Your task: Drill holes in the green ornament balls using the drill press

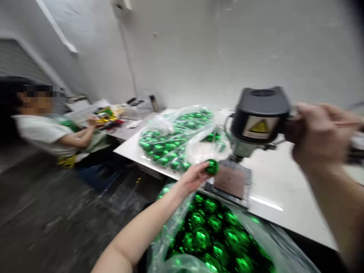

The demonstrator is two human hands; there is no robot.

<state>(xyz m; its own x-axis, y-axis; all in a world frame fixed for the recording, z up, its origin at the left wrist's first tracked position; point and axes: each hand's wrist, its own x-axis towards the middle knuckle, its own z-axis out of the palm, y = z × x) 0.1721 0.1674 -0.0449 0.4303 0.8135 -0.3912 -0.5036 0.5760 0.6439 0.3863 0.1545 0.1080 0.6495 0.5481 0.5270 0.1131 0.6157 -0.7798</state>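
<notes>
Between the fingertips of my left hand (196, 176) is a shiny green bauble (212, 167), held beside the head of a black benchtop press (257, 117) with a yellow warning label. My right hand (318, 131) is closed round the handle of the press, at its right side. Below the press head lies a flat brownish pad on a metal base plate (231, 181). Under my left forearm, a clear plastic bag (176, 223) is full of green baubles (201, 237). A second clear bag of green baubles (162, 146) lies on the white table, left of the press.
The white table (287, 182) runs along a grey wall (193, 57). At the left, a co-worker (45, 132) sits at another table with gold and red shiny pieces (109, 117). A blue bin (99, 174) stands on the dark floor.
</notes>
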